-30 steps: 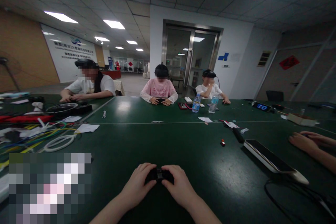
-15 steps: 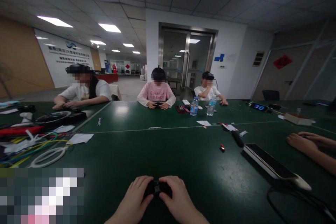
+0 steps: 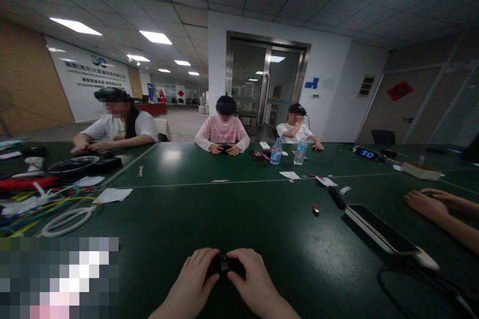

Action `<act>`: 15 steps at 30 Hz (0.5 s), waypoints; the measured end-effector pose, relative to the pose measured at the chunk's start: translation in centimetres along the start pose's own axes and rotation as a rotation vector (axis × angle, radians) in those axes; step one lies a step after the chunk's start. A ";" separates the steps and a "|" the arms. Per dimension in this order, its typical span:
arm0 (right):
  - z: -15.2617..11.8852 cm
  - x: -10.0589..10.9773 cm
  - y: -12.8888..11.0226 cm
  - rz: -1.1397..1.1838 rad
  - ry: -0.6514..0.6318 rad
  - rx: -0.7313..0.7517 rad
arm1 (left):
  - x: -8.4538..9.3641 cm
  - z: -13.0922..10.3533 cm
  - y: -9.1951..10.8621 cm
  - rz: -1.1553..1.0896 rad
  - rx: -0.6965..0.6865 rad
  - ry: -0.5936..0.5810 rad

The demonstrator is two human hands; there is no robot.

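At the near side of the dark green table (image 3: 149, 229), my left hand (image 3: 196, 276) and my right hand (image 3: 251, 274) face each other around a small black object (image 3: 224, 265). It has a lighter grey part in its middle, but my fingers cover both ends and I cannot make out its kind. Each hand is closed on one end, with the thumb on the near side and the fingers curled over the far side. Further right of my hands lies a small red and silver item (image 3: 316, 210).
Right of me lie a white device with a dark screen (image 3: 381, 227) and a black cable (image 3: 381, 279); another person's hands (image 3: 430, 203) are beyond. Tangled cables (image 3: 63, 222) cover the left. Two water bottles (image 3: 276, 152) stand ahead; several people sit around the table.
The view has shifted very slightly, so the table and things on it appear a little further left and up. My hands keep the same hold on the black object.
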State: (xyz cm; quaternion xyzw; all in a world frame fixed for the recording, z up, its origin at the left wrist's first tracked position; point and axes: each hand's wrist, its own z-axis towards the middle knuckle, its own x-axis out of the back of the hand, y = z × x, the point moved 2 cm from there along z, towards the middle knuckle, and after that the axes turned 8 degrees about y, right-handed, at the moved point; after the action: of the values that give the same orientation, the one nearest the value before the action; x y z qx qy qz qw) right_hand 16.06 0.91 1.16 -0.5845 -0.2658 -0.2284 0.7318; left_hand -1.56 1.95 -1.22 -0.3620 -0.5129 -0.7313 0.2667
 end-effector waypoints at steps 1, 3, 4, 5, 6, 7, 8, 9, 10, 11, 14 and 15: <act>0.0 0.0 0.0 0.003 0.004 0.002 | 0.0 0.0 0.0 0.006 0.002 -0.002; 0.0 -0.1 0.1 0.001 0.004 0.004 | 0.0 0.0 0.1 0.019 0.010 -0.011; 0.0 -0.1 0.1 -0.001 0.002 0.007 | 0.1 0.1 0.3 0.023 0.014 -0.017; 0.0 -0.2 0.1 -0.004 0.001 0.007 | 0.1 0.1 0.4 0.026 0.019 -0.021; 0.0 -0.2 0.1 -0.007 0.001 0.006 | 0.2 0.1 0.5 0.027 0.023 -0.025; 0.0 -0.2 0.1 -0.010 0.001 0.006 | 0.3 0.1 0.6 0.028 0.028 -0.027; 0.0 -0.2 0.1 -0.014 0.000 0.006 | 0.3 0.1 0.7 0.028 0.034 -0.029; 0.1 -0.2 0.1 -0.017 -0.001 0.005 | 0.4 0.1 0.8 0.028 0.036 -0.030; 0.1 -0.2 0.1 -0.019 -0.003 0.004 | 0.4 0.1 0.8 0.026 0.037 -0.031; 0.1 -0.3 0.1 -0.021 -0.005 0.003 | 0.4 0.1 0.9 0.024 0.035 -0.032; 0.1 -0.2 0.1 -0.021 -0.008 0.003 | 0.4 0.1 0.8 0.019 0.040 -0.036; 0.0 -0.2 0.1 -0.023 -0.010 0.004 | 0.4 0.1 0.7 0.018 0.042 -0.036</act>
State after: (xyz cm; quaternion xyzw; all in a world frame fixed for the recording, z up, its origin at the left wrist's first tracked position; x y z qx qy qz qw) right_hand 16.03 0.99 0.96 -0.5812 -0.2765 -0.2333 0.7289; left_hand -1.22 1.78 -0.50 -0.3741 -0.5296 -0.7113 0.2713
